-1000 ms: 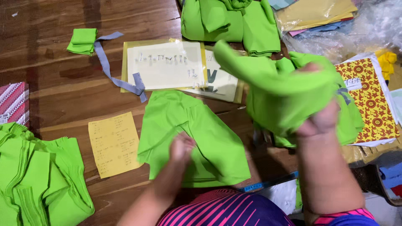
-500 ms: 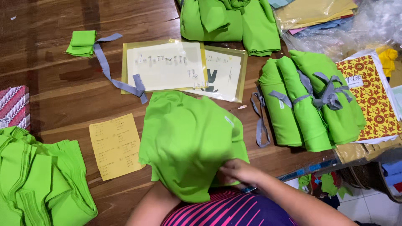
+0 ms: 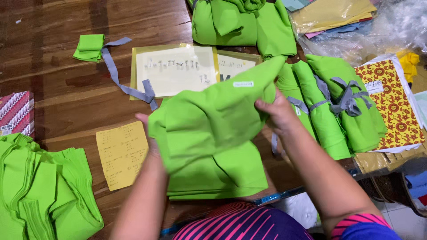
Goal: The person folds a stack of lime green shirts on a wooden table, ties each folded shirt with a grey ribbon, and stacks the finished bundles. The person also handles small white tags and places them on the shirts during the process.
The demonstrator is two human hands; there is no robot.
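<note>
At the far left edge lies a red-and-white striped packet (image 3: 16, 112), and below it a loose heap of bright green cloth pieces (image 3: 40, 189) on the dark wooden table (image 3: 53, 84). Higher up sits a small folded green cloth square (image 3: 90, 47) with a grey fabric strip (image 3: 116, 73) trailing from it toward a yellow-edged sheet of paper with handwriting (image 3: 175, 70). A yellow paper note (image 3: 121, 153) lies just beside the left hand (image 3: 150, 133), whose fingers are mostly hidden behind the lifted bright green garment (image 3: 209, 118); it grips the cloth's left edge. The garment is held up above a flat stack of folded green garments (image 3: 222, 178). The right hand (image 3: 276, 111) pinches the garment's right side, fingers closed on it. Further right lie rolled green cloth bundles tied with grey strips (image 3: 331, 104), beside an orange patterned cloth (image 3: 393, 104)
</note>
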